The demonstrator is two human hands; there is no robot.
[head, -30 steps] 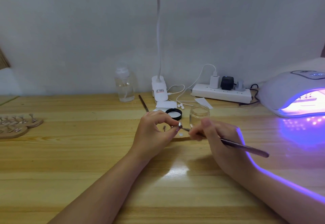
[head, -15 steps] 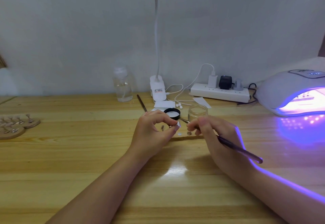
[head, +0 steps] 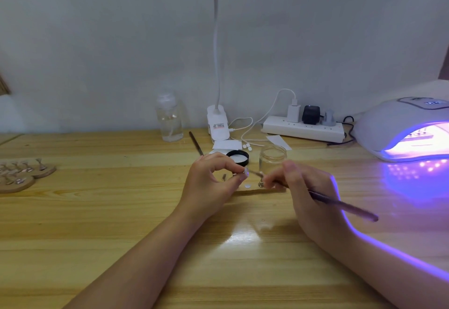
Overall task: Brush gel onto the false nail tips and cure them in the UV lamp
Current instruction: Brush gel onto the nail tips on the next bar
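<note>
Drawing closer — brush (head: 340,204) tip, nail tip (head: 245,172)

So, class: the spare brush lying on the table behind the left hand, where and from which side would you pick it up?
Probably pinch the spare brush at its far, upper end, coming from above. It lies flat, a thin stick angled away, and its near end sits hidden behind the left hand; the bottle stands just left.
</note>
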